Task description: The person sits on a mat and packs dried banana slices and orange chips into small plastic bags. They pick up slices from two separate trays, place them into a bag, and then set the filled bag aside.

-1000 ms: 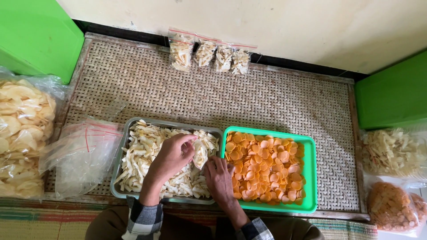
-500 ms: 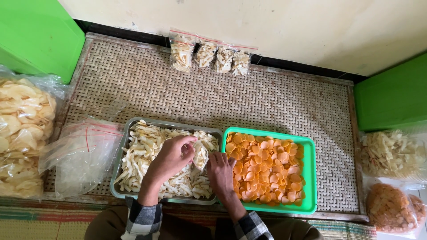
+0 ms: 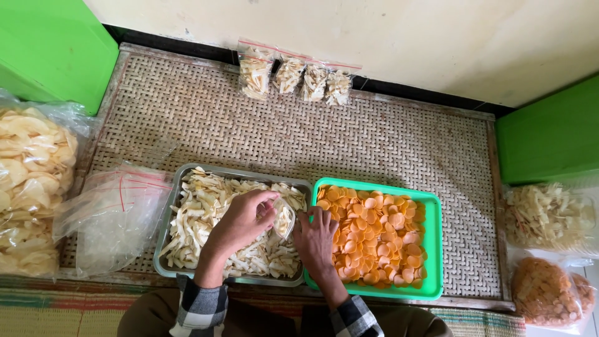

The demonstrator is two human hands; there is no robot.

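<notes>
A small clear bag (image 3: pixel 284 218) of pale chips is pinched between the curled fingers of the left hand (image 3: pixel 240 226) and the right hand (image 3: pixel 317 238) above a metal tray (image 3: pixel 167 218).

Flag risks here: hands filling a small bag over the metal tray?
1. The small clear bag is held between the left hand and right hand; pale chips could miss it.
2. The right hand lies over the green tray rim; orange crackers may get mixed in or crushed.
</notes>
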